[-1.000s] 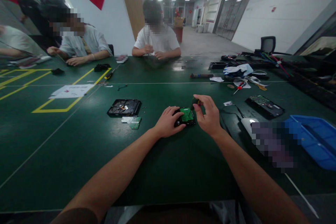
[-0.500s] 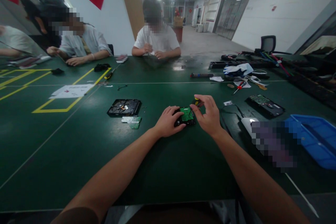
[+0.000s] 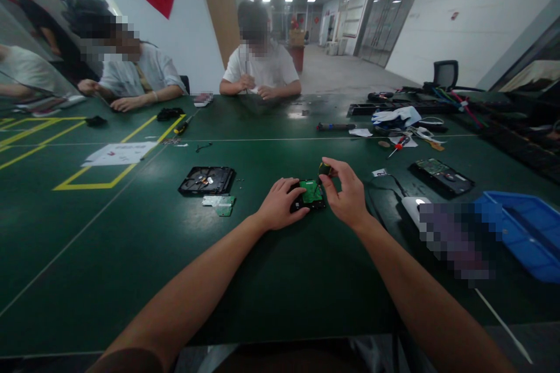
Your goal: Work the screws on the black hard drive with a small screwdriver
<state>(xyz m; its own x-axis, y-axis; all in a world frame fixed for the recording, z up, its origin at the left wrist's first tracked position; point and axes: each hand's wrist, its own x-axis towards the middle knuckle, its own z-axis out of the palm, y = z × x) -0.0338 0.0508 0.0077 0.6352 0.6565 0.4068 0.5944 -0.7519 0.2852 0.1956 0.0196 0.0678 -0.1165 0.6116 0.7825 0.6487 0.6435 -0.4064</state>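
Note:
A hard drive with a green circuit board facing up lies on the table in front of me. My left hand grips its left end, fingers on top and thumb along the near edge. In my right hand is a screwdriver with a yellow and black handle, pinched between thumb and fingers. Its shaft points down at the right part of the board; the exact tip contact is too small to tell. Left of my hands are an opened drive casing and a detached circuit board.
At right sit another hard drive, a blue tray and a white device with a cable. Farther back lie a red screwdriver, gloves and a black cylindrical tool. Several people work across the green table.
The screwdriver handle has turned slightly and stands more upright in my right fingers, which have shifted a little. My left hand and the hard drive stay in place.

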